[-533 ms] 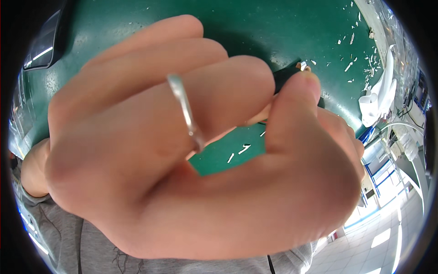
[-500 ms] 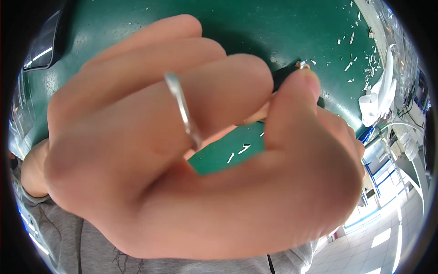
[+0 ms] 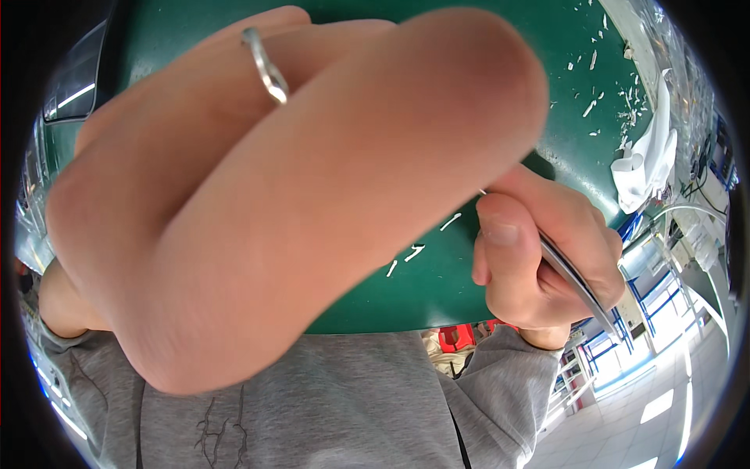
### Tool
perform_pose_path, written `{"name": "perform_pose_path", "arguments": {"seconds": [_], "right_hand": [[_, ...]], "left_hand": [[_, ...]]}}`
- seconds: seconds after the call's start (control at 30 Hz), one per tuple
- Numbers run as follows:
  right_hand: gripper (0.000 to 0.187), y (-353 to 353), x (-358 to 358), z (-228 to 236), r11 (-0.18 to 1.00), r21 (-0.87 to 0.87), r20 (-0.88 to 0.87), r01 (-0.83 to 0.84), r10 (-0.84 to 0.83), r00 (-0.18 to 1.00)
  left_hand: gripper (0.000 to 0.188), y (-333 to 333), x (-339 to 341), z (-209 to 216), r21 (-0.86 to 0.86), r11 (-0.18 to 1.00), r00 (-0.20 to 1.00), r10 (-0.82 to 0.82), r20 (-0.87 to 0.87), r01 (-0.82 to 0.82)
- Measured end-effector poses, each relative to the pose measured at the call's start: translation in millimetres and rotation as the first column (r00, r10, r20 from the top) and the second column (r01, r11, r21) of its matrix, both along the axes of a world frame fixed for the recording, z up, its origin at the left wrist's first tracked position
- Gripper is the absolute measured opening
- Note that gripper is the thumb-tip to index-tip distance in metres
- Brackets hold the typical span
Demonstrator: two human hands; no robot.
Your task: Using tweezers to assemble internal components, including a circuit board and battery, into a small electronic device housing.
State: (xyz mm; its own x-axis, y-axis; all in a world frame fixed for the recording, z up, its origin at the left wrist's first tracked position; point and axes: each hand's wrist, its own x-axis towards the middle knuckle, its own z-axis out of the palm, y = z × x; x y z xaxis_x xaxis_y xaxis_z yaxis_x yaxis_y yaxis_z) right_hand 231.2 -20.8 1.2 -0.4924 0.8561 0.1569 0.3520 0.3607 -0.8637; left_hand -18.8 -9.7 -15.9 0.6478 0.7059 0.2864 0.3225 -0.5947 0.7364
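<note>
Very near the camera, my left hand (image 3: 266,219) fills much of the view, a silver ring (image 3: 266,69) on one finger. Its fingers are curled in, and whatever they hold is hidden behind the raised finger. To the right of it, my right hand (image 3: 547,242) pinches slim metal tweezers (image 3: 580,283) between thumb and fingers. The back end of the tweezers points down to the right. Their fine tip shows as a small bright spot by my left hand's edge; whether it touches anything cannot be seen.
White scraps (image 3: 414,252) lie on the green table (image 3: 406,309), more of them toward its right edge. A crumpled white sheet (image 3: 652,160) sits at that edge, beside clear plastic. A dark-framed object (image 3: 78,78) stands at the far left. Something red (image 3: 457,338) shows below the table's front edge.
My left hand has turned and shifted up and left, hiding the black piece with a metallic tip that it pinched. My right hand and the tweezers have come into plain view.
</note>
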Motion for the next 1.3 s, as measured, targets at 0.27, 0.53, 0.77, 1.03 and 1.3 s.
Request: {"name": "perform_pose_path", "arguments": {"seconds": [0.27,0.53,0.77,1.03,1.3], "right_hand": [[0.016,5,0,-2,1.0,-0.013,-0.027,-0.006,0.005,1.0],[0.015,3,-4,8,0.995,0.093,0.122,0.029,-0.041,0.992],[0.039,5,-6,-21,0.964,0.244,-0.161,0.109,-0.07,0.984],[0.041,-3,4,-39,0.984,0.177,-0.068,0.002,0.01,0.998],[0.033,9,-8,-14,0.881,0.403,-0.212,0.248,-0.174,0.962]], "left_hand": [[0.061,3,1,-3,0.023,1.0,1.0,-0.007,0.013,0.007],[0.067,-1,13,3,-0.05,0.999,0.998,0.007,-0.066,-0.011],[0.077,6,15,28,-0.26,0.966,1.0,0.004,-0.018,-0.008],[0.073,-9,10,23,-0.501,0.853,0.989,0.109,-0.1,-0.144],[0.074,-9,21,19,-0.466,0.867,0.982,0.184,-0.028,-0.176]]}}
